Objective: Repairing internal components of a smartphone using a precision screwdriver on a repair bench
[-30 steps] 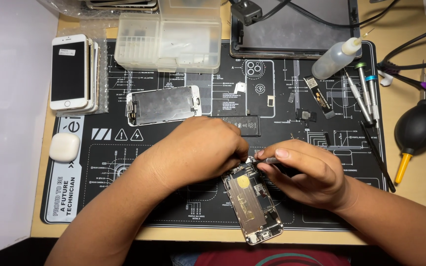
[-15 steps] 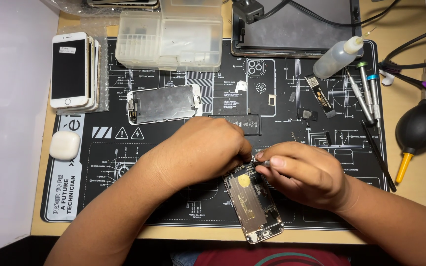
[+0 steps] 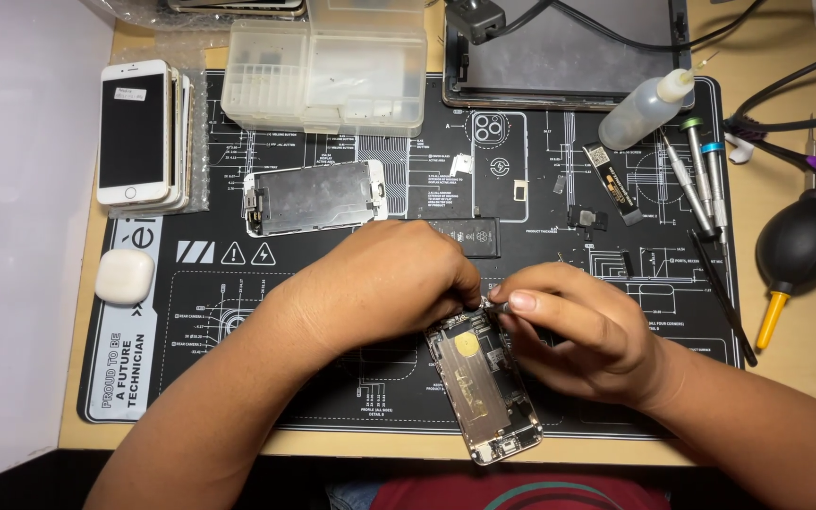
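Both hands worked at the top end of an opened phone on the repair mat.

The opened phone chassis (image 3: pixel 484 389) lay tilted on the black repair mat (image 3: pixel 266 378), its lower end near the front edge of the worktop (image 3: pixel 786 378). Over the last second the hands barely shifted; the left hand (image 3: pixel 384 279) stayed curled over the chassis top, its grip hidden, so I could not tell what it held. The right hand (image 3: pixel 583 326) remained pinched shut on a small metal tool tip (image 3: pixel 495 304) at the same corner. A detached screen panel (image 3: pixel 314 195), battery (image 3: pixel 465 231), screwdrivers (image 3: pixel 701 179) and air blower (image 3: pixel 800 246) lay well apart, leaving open mat to the left.
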